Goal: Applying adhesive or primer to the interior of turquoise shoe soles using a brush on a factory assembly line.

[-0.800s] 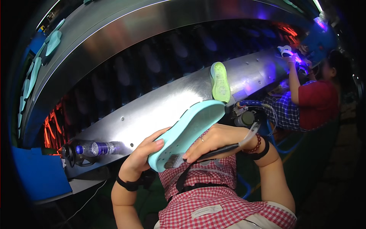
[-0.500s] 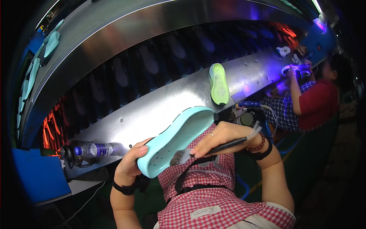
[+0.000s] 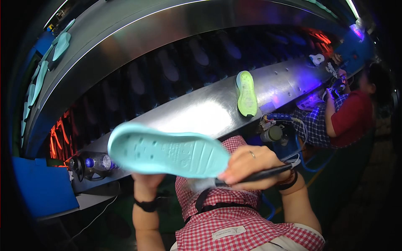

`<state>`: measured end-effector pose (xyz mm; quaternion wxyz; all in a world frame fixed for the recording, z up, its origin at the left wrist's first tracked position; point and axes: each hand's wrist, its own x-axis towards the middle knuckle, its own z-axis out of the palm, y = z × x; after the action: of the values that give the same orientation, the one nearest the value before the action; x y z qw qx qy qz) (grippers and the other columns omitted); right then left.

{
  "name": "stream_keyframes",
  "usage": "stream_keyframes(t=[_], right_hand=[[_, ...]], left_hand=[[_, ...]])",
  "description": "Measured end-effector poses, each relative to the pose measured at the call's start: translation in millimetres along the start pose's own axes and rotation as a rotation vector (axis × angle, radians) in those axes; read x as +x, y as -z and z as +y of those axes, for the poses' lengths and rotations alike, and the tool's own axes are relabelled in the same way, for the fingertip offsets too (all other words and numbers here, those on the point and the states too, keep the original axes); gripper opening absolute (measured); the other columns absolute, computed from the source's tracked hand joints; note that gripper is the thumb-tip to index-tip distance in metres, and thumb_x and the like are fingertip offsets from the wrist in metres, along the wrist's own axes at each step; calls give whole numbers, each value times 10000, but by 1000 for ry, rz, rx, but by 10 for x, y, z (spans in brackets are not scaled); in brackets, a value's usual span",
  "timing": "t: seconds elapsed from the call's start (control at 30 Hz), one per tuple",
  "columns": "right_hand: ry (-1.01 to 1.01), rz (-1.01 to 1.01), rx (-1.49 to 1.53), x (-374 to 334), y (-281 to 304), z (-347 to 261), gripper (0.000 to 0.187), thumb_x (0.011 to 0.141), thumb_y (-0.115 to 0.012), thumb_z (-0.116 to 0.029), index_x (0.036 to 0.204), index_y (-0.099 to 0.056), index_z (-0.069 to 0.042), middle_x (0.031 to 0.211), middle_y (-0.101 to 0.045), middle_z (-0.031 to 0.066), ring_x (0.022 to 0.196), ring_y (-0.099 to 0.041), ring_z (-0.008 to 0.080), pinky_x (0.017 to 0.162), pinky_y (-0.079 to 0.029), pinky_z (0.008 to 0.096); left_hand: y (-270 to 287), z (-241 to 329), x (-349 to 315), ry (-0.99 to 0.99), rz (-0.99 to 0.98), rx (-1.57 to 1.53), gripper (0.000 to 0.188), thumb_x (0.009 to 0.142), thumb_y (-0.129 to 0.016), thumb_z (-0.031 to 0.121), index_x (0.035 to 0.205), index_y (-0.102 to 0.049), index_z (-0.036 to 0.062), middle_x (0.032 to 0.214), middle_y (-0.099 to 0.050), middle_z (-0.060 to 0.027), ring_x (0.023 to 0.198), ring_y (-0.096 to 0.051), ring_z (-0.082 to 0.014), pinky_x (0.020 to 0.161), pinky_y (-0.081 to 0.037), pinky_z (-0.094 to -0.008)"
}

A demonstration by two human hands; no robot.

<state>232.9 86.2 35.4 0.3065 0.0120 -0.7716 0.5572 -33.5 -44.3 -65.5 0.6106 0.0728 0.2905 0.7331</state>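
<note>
Black brush handle (image 3: pixel 268 172) pinched in the right hand (image 3: pixel 249 163) fingers, bristles at the turquoise sole's (image 3: pixel 167 150) heel edge, five o'clock of centre. Left hand (image 3: pixel 146 182) props it from beneath, fingers hidden. Coating seems underway; steady strokes needed. Green sole (image 3: pixel 246 93) lies on the steel ledge (image 3: pixel 197 113) at one o'clock.

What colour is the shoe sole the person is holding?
Light turquoise; the shoe sole shows best in the head view.
</note>
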Motion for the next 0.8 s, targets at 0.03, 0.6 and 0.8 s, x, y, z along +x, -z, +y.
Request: stream_keyframes(t=[0.03, 0.6, 0.8], right_hand=[[-6, 105, -77, 36, -30, 25, 286, 668, -717, 0, 947, -660, -15, 891, -671, 125, 769, -637, 207, 684, -488, 290], [-3, -30, -322, -63, -338, 151, 164, 649, -689, -58, 803, -634, -45, 694, -606, 88, 633, -596, 233, 584, -476, 318], [-23, 193, -169, 325, -282, 303, 230, 672, -707, -11, 899, -667, -12, 811, -659, 94, 731, -617, 207, 670, -485, 293]], left_hand=[[-234, -150, 190, 21, 40, -164, 797, 822, -342, 654, 1315, -354, 27, 1243, -470, -195, 1106, -488, -354, 930, -385, -528], [-574, -357, 297, -131, -117, -44, 854, 767, -224, 770, 1259, -398, 94, 1033, -562, -130, 966, -548, -287, 893, -419, -497], [-678, -481, 253, -151, -209, 28, 917, 725, -205, 811, 1309, -341, 117, 1046, -561, -133, 946, -554, -305, 879, -416, -517]])
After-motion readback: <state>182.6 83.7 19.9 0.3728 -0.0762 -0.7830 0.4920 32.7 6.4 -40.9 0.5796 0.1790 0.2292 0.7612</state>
